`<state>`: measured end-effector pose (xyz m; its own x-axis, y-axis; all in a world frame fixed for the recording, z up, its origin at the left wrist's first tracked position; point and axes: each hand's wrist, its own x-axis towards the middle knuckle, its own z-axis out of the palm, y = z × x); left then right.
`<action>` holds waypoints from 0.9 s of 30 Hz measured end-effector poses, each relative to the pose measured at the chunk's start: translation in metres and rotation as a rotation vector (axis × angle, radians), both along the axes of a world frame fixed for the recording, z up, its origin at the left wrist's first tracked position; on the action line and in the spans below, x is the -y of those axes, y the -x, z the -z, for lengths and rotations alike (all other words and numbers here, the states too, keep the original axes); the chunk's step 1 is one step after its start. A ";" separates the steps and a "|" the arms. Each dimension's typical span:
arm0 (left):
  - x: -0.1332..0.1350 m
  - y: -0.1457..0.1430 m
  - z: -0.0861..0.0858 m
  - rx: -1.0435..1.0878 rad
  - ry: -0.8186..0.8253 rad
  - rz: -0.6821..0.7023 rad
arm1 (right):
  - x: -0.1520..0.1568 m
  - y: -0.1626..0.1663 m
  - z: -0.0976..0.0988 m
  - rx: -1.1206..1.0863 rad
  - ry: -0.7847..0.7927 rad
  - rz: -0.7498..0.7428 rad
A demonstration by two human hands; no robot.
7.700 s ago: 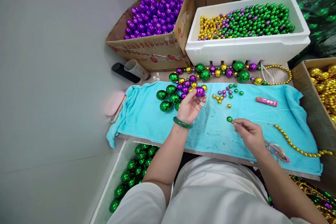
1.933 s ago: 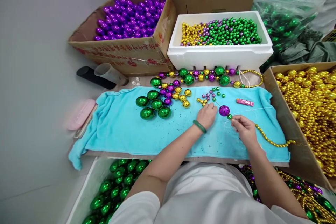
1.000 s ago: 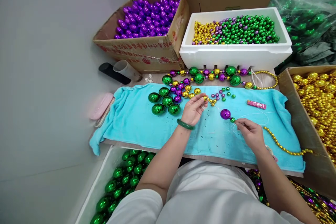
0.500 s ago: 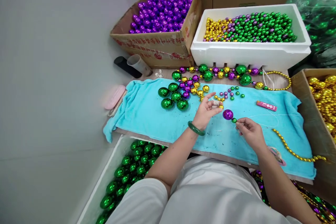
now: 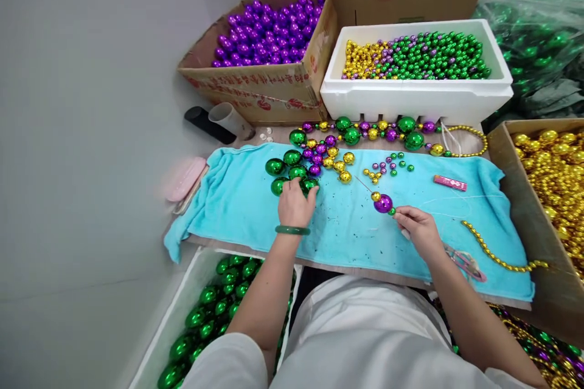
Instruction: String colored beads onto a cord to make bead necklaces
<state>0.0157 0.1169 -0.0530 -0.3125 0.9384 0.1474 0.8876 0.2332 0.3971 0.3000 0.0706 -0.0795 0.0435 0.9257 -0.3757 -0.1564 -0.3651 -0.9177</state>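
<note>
My left hand (image 5: 295, 202), a green bangle (image 5: 292, 230) on its wrist, reaches over the group of large green beads (image 5: 275, 166). Its thumb and fingers are apart, touching or just above the nearest beads; the fingertips are partly hidden. My right hand (image 5: 417, 228) is closed in a pinch at the end of a thin beading needle (image 5: 364, 183). Threaded on this needle are a gold bead (image 5: 375, 196), a larger purple bead (image 5: 383, 203) and a small green bead (image 5: 392, 211), close to my right fingertips. A fine clear thread (image 5: 474, 197) trails right across the blue towel (image 5: 246, 206).
Loose purple beads (image 5: 314, 169), gold beads (image 5: 345, 177) and small beads lie behind. A strung bead garland (image 5: 414, 141) runs along the back. Boxes of purple (image 5: 255, 82), mixed (image 5: 415, 94) and gold beads (image 5: 515, 164) surround the towel. A pink packet (image 5: 449, 183) lies right.
My left hand has left the needle and moved left to the large green beads. My right hand still holds the needle, and the gold bead now sits against the purple one.
</note>
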 end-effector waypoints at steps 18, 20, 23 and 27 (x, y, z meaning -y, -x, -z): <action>-0.013 -0.051 0.025 0.559 -0.004 0.248 | 0.008 0.002 0.003 0.253 -0.049 -0.046; -0.016 -0.054 0.025 0.767 -0.006 0.210 | 0.010 -0.001 0.004 0.278 -0.068 -0.034; -0.015 -0.051 0.023 1.244 0.073 0.153 | 0.014 -0.008 0.005 0.279 -0.086 -0.051; -0.010 -0.044 0.015 1.544 0.077 0.135 | 0.016 -0.013 0.002 0.280 -0.103 -0.068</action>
<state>0.0601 0.1268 -0.0682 -0.0254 0.9611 -0.2750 -0.3431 0.2500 0.9054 0.3129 0.0545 -0.0812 0.0688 0.9626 -0.2622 0.1291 -0.2692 -0.9544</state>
